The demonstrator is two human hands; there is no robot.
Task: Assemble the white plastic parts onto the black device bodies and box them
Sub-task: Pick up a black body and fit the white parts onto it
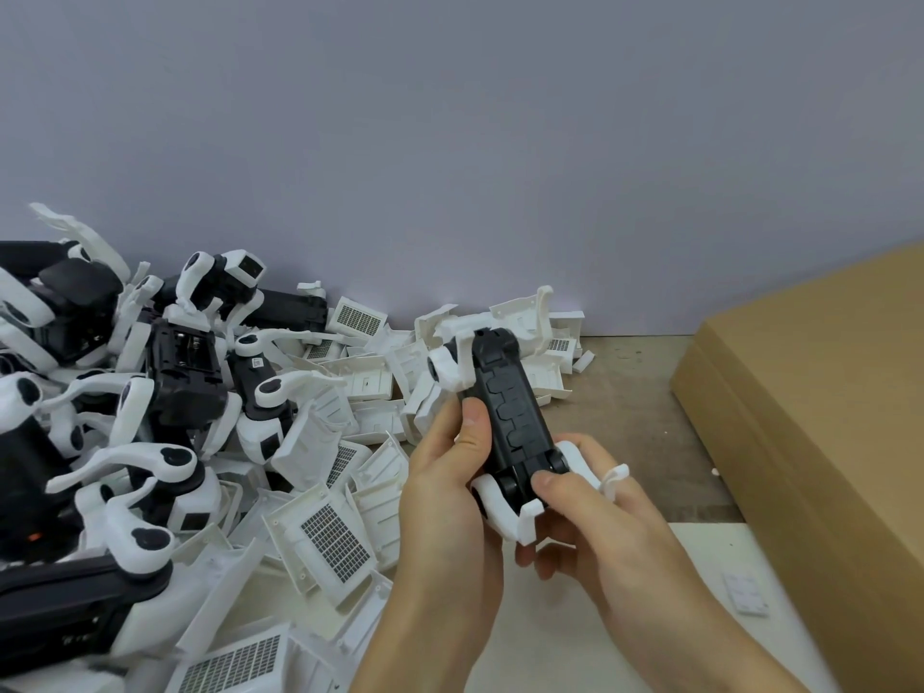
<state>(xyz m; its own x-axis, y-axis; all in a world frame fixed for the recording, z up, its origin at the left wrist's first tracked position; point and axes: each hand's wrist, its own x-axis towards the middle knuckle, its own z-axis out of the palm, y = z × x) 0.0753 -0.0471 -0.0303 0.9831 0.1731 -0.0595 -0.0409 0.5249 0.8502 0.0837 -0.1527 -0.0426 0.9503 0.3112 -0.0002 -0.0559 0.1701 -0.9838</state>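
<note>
A plain grey wall (450, 142) stands at the far edge of my table (640, 422), and a big brown cardboard box (820, 442) lies along the right side, matte and flat-faced. On the left sprawls a heap of black device bodies (185, 372), some already wearing curved white arms, and nearer the middle a drift of loose white plastic parts (335, 542), thin-walled shells with square grilles. Between the heap and the box, raised above the table, I hold one black device body (510, 407) in both hands. My left hand (445, 492) wraps its left flank, thumb on the ribbed top. My right hand (600, 522) pinches the near end, where white arms (520, 517) hinge on. It looks light and rigid, smooth enough to slip. I judge the solid black trunk the safe hold; the slender white arms look likely to snap or pop off.
</note>
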